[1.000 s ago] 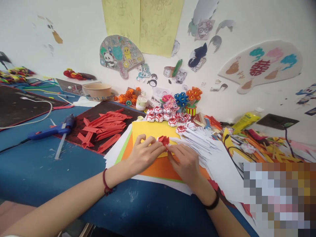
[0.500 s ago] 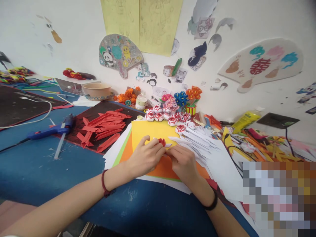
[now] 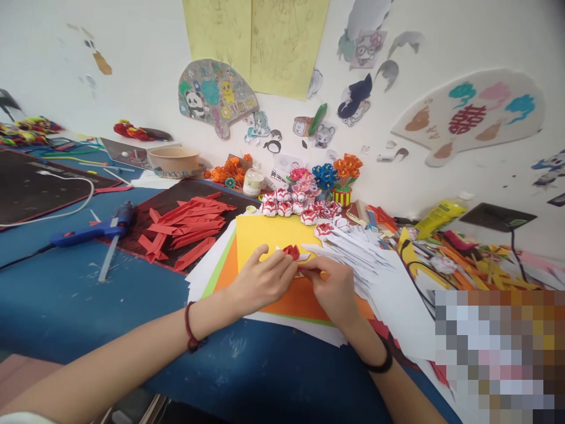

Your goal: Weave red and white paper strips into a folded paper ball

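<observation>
A small folded paper piece [image 3: 292,252], red with white tips, sits between the fingertips of both hands, just above a yellow sheet [image 3: 269,234] that tops a stack of coloured paper [image 3: 229,266] on the blue worktop [image 3: 110,306]. The left hand [image 3: 260,281] pinches the piece from the left with its fingers curled close together, the heel resting on the orange sheet [image 3: 295,300]. The right hand [image 3: 333,287] meets it from the right, thumb and forefinger closed on the piece's lower edge; a dark band circles that wrist, a red cord the left wrist. Just to the right lies a fan of white paper strips [image 3: 353,250]. Behind the yellow sheet a row of finished red-and-white paper flowers [image 3: 300,211] stands near a small pot of paper blooms [image 3: 342,179]. To the left, red paper strips [image 3: 188,227] are heaped on a dark mat [image 3: 194,194], and a blue glue gun [image 3: 90,228] lies beside them, well apart from the hands.
</observation>
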Demonstrator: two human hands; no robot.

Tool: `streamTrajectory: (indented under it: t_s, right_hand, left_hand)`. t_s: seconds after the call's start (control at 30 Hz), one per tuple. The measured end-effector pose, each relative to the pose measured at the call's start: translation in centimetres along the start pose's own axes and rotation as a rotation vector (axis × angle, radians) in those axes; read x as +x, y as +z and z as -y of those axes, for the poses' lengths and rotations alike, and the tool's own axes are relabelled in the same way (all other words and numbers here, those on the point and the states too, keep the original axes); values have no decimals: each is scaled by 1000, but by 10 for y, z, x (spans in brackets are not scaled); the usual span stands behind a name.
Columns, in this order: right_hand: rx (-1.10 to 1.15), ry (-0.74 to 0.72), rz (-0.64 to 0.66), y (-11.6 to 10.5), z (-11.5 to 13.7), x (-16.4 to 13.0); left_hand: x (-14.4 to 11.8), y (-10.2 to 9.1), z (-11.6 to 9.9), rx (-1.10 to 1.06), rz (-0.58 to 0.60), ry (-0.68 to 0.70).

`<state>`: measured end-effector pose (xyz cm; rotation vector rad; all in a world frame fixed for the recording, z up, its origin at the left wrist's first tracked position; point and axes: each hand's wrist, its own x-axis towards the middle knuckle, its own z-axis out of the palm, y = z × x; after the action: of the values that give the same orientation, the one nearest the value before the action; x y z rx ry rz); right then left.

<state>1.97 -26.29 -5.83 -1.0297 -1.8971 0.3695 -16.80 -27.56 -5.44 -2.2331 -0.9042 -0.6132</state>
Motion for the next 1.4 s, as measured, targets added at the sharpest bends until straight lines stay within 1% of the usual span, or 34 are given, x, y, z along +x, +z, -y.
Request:
streamTrajectory:
  t_s: [0.17, 0.3, 0.43, 0.5, 0.63, 0.73, 0.83, 0.9, 0.93, 1.0, 1.1, 1.17, 1.27, 1.33, 1.4]
  right_hand:
    - [36, 32, -27, 0, 2, -1]
    - [44, 7, -17, 0, 3, 0]
    - [2, -60, -13, -2, -1, -1]
    - [-42, -99, 9, -3, -4, -1]
    - [-159, -222, 48, -3, -11, -1]
    - [-168, -288, 90, -4, -13, 0]
    - [-190, -389, 139, -5, -13, 0]
    - [-228, -440, 153, -5, -11, 1]
    - [-234, -440, 151, -5, -10, 1]
    - [-192, -364, 140, -5, -7, 1]
    - [-23, -145, 144, -5, -1, 3]
    - [69, -35, 147, -4, 2, 4]
    - [95, 36, 110, -4, 4, 6]
    - [72, 40, 104, -4, 4, 8]
    - [68, 18, 125, -4, 5, 9]
  left_hand:
    - [0, 1, -1, 40, -20, 24]
    - [-3, 3, -1, -29, -20, -41]
    - [-1, 1, 0, -117, -15, -52]
    - [1, -2, -1, -129, -12, -58]
    - [4, -4, -4, -133, 4, -82]
    - [4, -5, -6, -170, 53, -95]
    - [4, -8, -6, -266, 111, -110]
    - [4, -11, -6, -359, 105, -143]
    - [5, -13, -5, -412, 94, -171]
    - [7, -15, -3, -522, 71, -248]
    - [8, -16, 0, -673, 75, -367]
    - [8, -15, 2, -731, 90, -411]
    - [7, -13, 5, -710, 81, -437]
    - [6, -13, 7, -685, 69, -458]
    - [6, -13, 10, -696, 69, -487]
